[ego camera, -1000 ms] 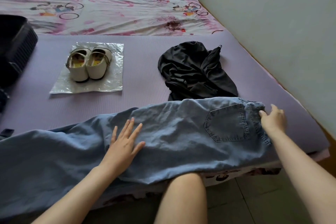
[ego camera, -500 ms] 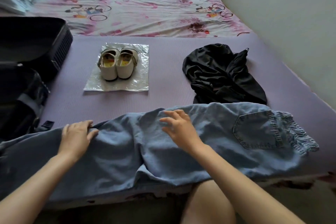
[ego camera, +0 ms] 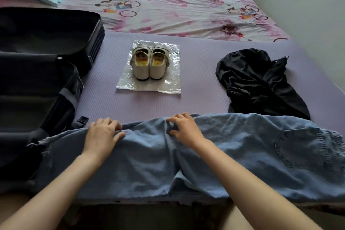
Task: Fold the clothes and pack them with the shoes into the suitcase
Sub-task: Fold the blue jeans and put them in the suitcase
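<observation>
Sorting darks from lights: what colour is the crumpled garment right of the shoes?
Black garment, clearest in the head view.

left hand and right hand gripping jeans, shoes beyond, open suitcase left

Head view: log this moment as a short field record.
jeans: spread unfolded across the mat's near edge, back pocket to the right
left hand: pinches the jeans' far edge
right hand: fingers curled into the denim, bunching it
shoes: paired on a plastic sheet, mid-mat
black garment: crumpled, right of the shoes
suitcase: open, on the left
</observation>
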Tool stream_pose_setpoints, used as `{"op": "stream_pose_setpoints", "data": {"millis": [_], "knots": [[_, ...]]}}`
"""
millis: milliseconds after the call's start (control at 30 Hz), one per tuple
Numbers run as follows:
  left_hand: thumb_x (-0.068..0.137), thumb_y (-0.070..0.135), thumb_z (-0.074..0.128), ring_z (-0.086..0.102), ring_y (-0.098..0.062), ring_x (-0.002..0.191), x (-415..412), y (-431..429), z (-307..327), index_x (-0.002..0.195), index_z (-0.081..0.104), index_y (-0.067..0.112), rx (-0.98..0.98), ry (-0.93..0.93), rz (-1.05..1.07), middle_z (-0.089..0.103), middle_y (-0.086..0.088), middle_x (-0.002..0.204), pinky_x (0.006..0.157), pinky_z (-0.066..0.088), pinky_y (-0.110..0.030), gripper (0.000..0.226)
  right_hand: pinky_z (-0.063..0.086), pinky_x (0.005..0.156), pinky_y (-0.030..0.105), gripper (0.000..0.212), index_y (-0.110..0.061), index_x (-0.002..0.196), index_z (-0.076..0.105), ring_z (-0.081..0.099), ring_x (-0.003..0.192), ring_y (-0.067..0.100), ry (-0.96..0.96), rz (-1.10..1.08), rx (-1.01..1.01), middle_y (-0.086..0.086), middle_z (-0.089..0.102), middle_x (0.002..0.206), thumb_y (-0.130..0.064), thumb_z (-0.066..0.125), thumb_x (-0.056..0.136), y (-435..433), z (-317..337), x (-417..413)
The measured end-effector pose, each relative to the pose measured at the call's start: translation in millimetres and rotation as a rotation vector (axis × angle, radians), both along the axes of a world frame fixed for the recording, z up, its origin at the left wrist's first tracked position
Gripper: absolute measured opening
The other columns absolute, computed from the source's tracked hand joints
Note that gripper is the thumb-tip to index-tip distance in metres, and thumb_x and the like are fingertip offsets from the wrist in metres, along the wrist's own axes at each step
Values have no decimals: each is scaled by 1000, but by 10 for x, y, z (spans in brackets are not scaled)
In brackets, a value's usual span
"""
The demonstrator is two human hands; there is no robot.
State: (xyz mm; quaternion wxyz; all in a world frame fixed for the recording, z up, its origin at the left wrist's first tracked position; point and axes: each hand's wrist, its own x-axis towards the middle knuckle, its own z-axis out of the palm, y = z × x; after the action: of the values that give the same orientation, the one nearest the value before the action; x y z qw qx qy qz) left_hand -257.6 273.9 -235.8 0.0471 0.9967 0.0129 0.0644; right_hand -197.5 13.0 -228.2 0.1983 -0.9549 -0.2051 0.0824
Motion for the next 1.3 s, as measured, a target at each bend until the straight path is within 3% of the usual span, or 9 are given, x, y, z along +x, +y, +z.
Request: {"op": "stream_pose_setpoints", "data": {"millis": [233, 467, 700, 833, 967, 1067, 1167, 1233, 1300], "knots": [[86, 57, 50, 50, -21, 111, 69, 57, 25, 110, 56, 25, 148, 255, 122, 62, 0, 114, 93, 23, -35, 40, 31, 101, 30, 45, -19, 132, 53, 42, 117, 23, 24, 18, -34, 2, 56, 126, -16, 62, 89, 100, 71, 86], [81, 15, 69, 59, -34, 80, 223, 314, 143, 83, 64, 10, -8, -112, 160, 57, -15, 84, 79, 25, -40, 7, 35, 99, 31, 39, -17, 125, 60, 46, 112, 24, 21, -11, -3, 4, 56, 118, -11, 62, 87, 121, -19, 82], [63, -5, 77, 53, -39, 86, 102, 204, 11, 94, 69, 5, 62, -122, 47, 57, -19, 93, 79, 42, -52, 33, 27, 112, 30, 44, -15, 131, 57, 38, 133, 24, -37, 70, 37, 7, 42, 146, -9, 58, 87, 2, -128, -192], [70, 18, 76, 58, -27, 83, -311, -15, 90, 90, 66, 17, -207, -194, -155, 60, -3, 90, 81, 40, -38, 23, 43, 101, 38, 33, -18, 117, 66, 51, 119, 22, -121, 80, 170, 3, 55, 133, -33, 60, 88, -156, -39, -616], [61, 41, 79, 60, -10, 82, -953, -52, -101, 88, 59, 31, -261, 20, -385, 60, 16, 89, 80, 34, -20, 35, 43, 97, 29, 50, -25, 118, 61, 50, 118, 14, -266, 256, 3, -3, 54, 133, -56, 58, 79, -357, -59, -1210], [45, 36, 90, 59, -8, 88, -1155, 158, -242, 90, 59, 32, -208, 145, -364, 59, 17, 97, 83, 33, -20, 54, 42, 99, 25, 57, -26, 114, 61, 47, 120, 12, -305, 244, -33, -3, 54, 134, -52, 74, 66, -444, -172, -1454], [50, 30, 88, 62, -13, 80, -1119, 291, -247, 78, 61, 27, -164, 54, -361, 61, 12, 89, 80, 34, -22, 39, 53, 88, 25, 39, -21, 95, 70, 61, 110, 10, -346, 164, 31, -5, 64, 122, -27, 84, 60, -403, -274, -1544], [69, 34, 67, 61, -12, 77, -1082, 300, -211, 70, 60, 26, -129, -50, -407, 61, 11, 81, 81, 35, -23, 11, 55, 82, 25, 11, -19, 77, 69, 64, 107, 10, -400, 123, 94, -4, 68, 117, -20, 77, 70, -352, -299, -1563], [78, 35, 49, 54, -9, 80, -1078, 354, -180, 69, 57, 25, -107, -115, -442, 59, 11, 77, 81, 35, -21, 15, 54, 83, 23, 11, -20, 69, 67, 63, 110, 8, -417, 94, 144, -6, 67, 117, -25, 66, 80, -334, -293, -1573]]}}
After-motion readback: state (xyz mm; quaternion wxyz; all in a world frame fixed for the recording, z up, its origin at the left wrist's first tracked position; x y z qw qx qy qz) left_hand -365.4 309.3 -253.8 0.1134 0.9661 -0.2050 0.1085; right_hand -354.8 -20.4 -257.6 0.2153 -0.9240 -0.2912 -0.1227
